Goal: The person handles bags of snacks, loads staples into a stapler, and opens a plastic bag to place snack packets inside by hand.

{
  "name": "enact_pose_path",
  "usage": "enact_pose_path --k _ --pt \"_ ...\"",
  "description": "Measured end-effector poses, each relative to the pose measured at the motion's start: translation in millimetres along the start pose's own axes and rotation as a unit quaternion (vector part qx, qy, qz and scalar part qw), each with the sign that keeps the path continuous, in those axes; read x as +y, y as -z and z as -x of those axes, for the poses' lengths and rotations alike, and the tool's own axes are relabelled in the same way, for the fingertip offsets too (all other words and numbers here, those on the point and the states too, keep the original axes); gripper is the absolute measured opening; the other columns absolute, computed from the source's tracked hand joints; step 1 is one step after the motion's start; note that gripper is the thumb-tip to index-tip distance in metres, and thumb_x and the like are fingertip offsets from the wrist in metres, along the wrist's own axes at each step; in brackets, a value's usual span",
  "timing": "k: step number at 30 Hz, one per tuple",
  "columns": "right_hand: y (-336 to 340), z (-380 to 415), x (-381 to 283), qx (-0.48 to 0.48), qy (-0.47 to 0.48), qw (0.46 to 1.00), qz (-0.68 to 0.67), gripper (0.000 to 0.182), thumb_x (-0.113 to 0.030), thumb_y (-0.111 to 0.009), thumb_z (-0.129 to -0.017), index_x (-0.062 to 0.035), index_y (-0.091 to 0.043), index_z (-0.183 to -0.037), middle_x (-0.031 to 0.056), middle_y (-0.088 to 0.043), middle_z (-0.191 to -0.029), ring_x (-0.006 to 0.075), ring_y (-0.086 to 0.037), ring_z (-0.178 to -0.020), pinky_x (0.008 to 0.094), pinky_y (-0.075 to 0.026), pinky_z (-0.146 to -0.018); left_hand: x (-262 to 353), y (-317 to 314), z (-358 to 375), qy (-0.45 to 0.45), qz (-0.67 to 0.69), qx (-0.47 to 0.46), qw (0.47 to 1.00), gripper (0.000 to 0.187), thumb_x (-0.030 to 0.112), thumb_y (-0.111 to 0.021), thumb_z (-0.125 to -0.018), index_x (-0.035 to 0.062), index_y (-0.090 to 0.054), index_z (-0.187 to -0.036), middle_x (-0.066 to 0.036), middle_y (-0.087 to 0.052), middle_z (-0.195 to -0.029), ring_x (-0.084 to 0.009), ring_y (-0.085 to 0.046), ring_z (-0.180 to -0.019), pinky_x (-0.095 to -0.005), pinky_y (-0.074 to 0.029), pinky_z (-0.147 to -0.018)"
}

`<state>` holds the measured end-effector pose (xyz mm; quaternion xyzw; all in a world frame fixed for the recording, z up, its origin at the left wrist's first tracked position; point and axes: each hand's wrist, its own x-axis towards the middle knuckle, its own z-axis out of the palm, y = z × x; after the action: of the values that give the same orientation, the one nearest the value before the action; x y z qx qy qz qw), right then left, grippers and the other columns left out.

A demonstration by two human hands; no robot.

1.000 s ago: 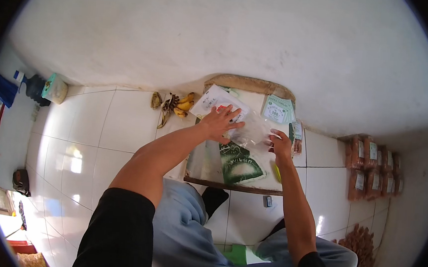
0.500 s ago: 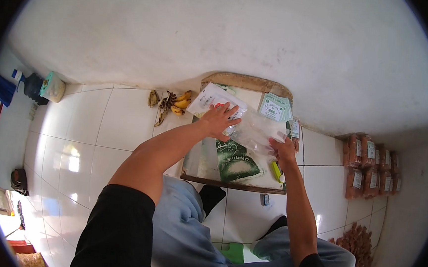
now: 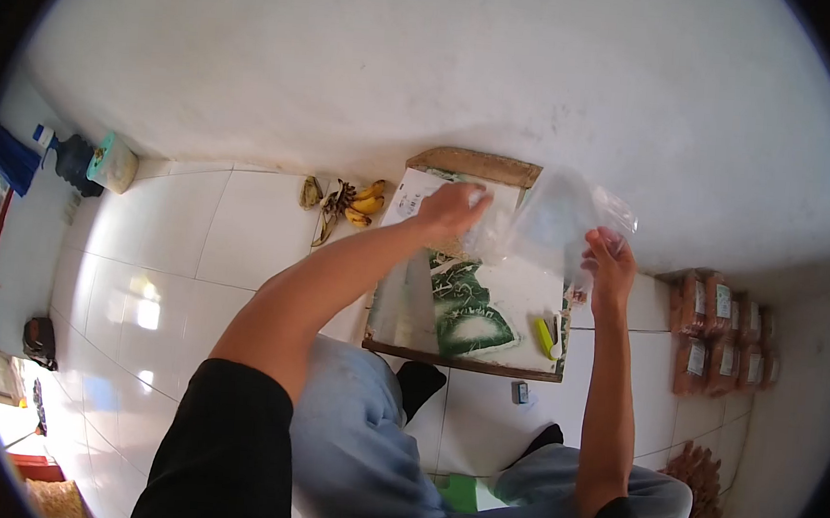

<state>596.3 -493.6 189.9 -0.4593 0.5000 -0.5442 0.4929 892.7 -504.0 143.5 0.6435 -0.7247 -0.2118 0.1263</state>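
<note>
A clear plastic bag [image 3: 553, 232] is held up above the right part of a small low table [image 3: 410, 334]. My right hand [image 3: 611, 263] pinches its right side. At its left end my left hand [image 3: 452, 210] is closed, its fingers curled and slightly blurred at the film. Under my left hand lies a white printed plastic packet [image 3: 410, 193], partly covered. A green cutter [image 3: 545, 338] and a slim white item [image 3: 557, 334] rest near the table's right front corner. The green-and-white printed labels are hidden behind the bag.
Bananas [image 3: 366, 206] lie on the tiles left of the table. Packed brown bags [image 3: 710, 304] are stacked at right, with a loose brown pile [image 3: 690, 495] nearer me. A small dark box [image 3: 520, 392] sits on the floor before the table. The wall [image 3: 400, 65] stands behind.
My right hand has moved up and right, lifting the clear bag off the table. My left hand has gone from spread flat on the packet to curled and raised.
</note>
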Motion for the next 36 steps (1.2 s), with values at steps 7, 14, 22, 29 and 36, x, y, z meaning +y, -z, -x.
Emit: enact_pose_path --k 7,14,22,29,36 --pt "-45 0 -20 -0.118 0.010 0.992 -0.032 0.029 -0.021 -0.077 -0.079 -0.0050 -0.056 -0.091 0.0016 -0.057 -0.077 0.0104 -0.054 -0.063 0.0237 -0.042 -0.052 79 86 33 0.051 0.439 -0.010 0.897 0.072 0.053 -0.060 -0.087 0.0098 -0.040 -0.142 -0.012 -0.050 -0.132 -0.0243 -0.049 -0.119 -0.0372 -0.046 -0.092" --pt "-53 -1 -38 -0.138 -0.085 0.982 -0.098 0.026 -0.028 -0.070 -0.087 -0.0063 -0.056 -0.086 -0.0016 -0.049 -0.065 0.0052 -0.038 -0.043 0.0226 -0.025 -0.037 59 93 33 0.082 0.427 0.103 0.895 0.039 0.038 -0.060 -0.092 0.0041 -0.063 -0.112 -0.006 -0.063 -0.101 -0.0145 -0.062 -0.090 -0.0319 -0.052 -0.081" --pt "-71 -3 -2 -0.057 -0.119 0.984 -0.118 0.020 -0.027 -0.061 -0.093 -0.0065 -0.060 -0.096 0.0014 -0.059 -0.083 0.0094 -0.049 -0.056 0.0223 -0.037 -0.044 34 133 78 0.111 0.638 0.258 0.717 0.026 0.024 -0.054 -0.096 0.0054 -0.058 -0.114 -0.006 -0.061 -0.103 -0.0175 -0.056 -0.102 -0.0332 -0.052 -0.087" --pt "-83 -9 47 -0.041 -0.128 0.990 -0.030 0.025 -0.020 -0.060 -0.091 -0.0005 -0.055 -0.106 0.0108 -0.062 -0.089 0.0178 -0.061 -0.067 0.0318 -0.055 -0.053 9 131 94 0.141 0.552 0.325 0.754 0.029 0.024 -0.056 -0.095 0.0005 -0.059 -0.112 -0.008 -0.065 -0.103 -0.0169 -0.061 -0.094 -0.0320 -0.055 -0.078" --pt "-23 -45 65 0.080 -0.188 0.975 -0.085 0.015 -0.013 -0.056 -0.090 -0.0031 -0.055 -0.102 0.0079 -0.058 -0.082 0.0180 -0.057 -0.063 0.0318 -0.053 -0.053 -29 116 80 0.240 0.526 0.352 0.736 0.024 0.018 -0.055 -0.093 -0.0036 -0.059 -0.103 -0.013 -0.066 -0.095 -0.0177 -0.063 -0.077 -0.0284 -0.055 -0.063"
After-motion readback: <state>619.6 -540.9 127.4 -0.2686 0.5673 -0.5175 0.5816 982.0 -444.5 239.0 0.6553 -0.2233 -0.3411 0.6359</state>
